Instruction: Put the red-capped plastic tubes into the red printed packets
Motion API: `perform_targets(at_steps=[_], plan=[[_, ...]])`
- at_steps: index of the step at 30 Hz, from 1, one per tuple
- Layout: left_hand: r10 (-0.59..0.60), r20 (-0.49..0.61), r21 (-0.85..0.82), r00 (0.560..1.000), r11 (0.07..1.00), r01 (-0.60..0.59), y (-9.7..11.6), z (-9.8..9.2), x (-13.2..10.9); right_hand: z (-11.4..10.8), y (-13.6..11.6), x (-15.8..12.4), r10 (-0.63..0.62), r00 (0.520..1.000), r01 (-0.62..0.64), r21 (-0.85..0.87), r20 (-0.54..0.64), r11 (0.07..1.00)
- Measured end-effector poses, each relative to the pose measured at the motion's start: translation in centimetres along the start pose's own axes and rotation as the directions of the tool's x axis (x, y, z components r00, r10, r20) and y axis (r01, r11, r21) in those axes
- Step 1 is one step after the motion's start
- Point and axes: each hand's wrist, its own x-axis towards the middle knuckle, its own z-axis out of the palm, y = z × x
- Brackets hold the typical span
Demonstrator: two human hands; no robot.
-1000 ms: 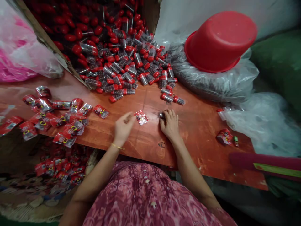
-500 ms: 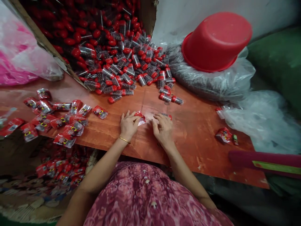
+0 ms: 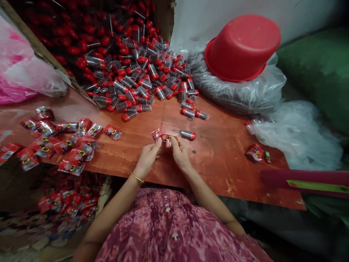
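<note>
Both of my hands pinch one small red printed packet (image 3: 161,137) just above the reddish wooden table (image 3: 223,145). My left hand (image 3: 147,156) grips its left side and my right hand (image 3: 180,152) grips its right side, fingers closed. A single clear tube with a red cap (image 3: 188,135) lies on the table just right of the packet, free of my hands. A big heap of the same red-capped tubes (image 3: 136,72) spills from a cardboard box (image 3: 46,54) behind.
Several filled red packets (image 3: 62,140) lie at the table's left, with more on the floor (image 3: 65,203) below. An upturned red basin (image 3: 241,47) rests on a plastic bag (image 3: 240,92). One packet (image 3: 254,153) sits at right, near a pink bar (image 3: 305,180).
My right hand left the tube on the table and moved left to the packet. Both hands now hold the packet, drawn a little toward me.
</note>
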Motion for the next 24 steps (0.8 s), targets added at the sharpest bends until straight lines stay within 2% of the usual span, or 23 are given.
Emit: perform_targets(at_steps=[1, 3, 6, 8, 10, 13, 15, 17, 19, 22, 24], plan=[[-0.042, 0.028, -0.041, 0.999, 0.998, 0.043, 0.0, 0.3, -0.1, 0.0, 0.0, -0.3, -0.021, 1.0, 0.021, -0.028, -0.012, 0.999], [-0.035, 0.019, -0.099, 0.999, 0.994, 0.037, 0.1, 0.8, -0.3, 0.0, 0.1, -0.8, -0.066, 0.998, 0.066, -0.055, 0.006, 0.996], [-0.012, -0.059, -0.196, 0.998, 0.981, 0.0, 0.2, 1.4, -0.1, -0.3, 0.4, -0.8, -0.125, 0.985, 0.136, -0.093, 0.117, 0.986], [-0.011, -0.114, -0.206, 0.993, 0.979, -0.013, 0.2, 1.5, 0.2, -1.1, 0.6, 0.0, -0.17, 0.973, 0.203, -0.231, 0.157, 0.951], [-0.008, -0.154, -0.193, 0.988, 0.981, -0.022, 0.3, 1.5, 0.5, -2.2, 0.9, 1.3, -0.188, 0.977, 0.213, -0.486, 0.1, 0.848], [0.006, -0.186, -0.182, 0.983, 0.982, -0.041, 0.4, 1.4, 0.7, -4.2, 1.5, 2.8, -0.151, 0.988, 0.087, -0.791, -0.007, 0.605], [0.001, -0.181, -0.199, 0.983, 0.979, -0.038, 0.5, 1.3, 0.7, -5.6, 2.0, 2.8, -0.141, 0.988, 0.129, -0.852, 0.065, 0.507], [-0.024, -0.163, -0.229, 0.986, 0.973, -0.014, 0.5, 1.2, 0.8, -6.9, 2.6, 1.8, -0.186, 0.963, 0.265, -0.828, 0.196, 0.494], [-0.058, -0.138, -0.25, 0.989, 0.968, 0.022, 0.3, 1.1, 0.9, -8.1, 3.2, 0.5, -0.257, 0.934, 0.351, -0.77, 0.248, 0.532], [-0.097, -0.107, -0.257, 0.989, 0.964, 0.067, -0.1, 1.2, 1.0, -9.1, 3.9, -0.8, -0.321, 0.938, 0.303, -0.76, 0.132, 0.575], [-0.106, -0.091, -0.253, 0.99, 0.964, 0.08, -0.4, 1.3, 1.0, -9.1, 4.1, -1.1, -0.311, 0.948, 0.239, -0.804, 0.072, 0.544]])
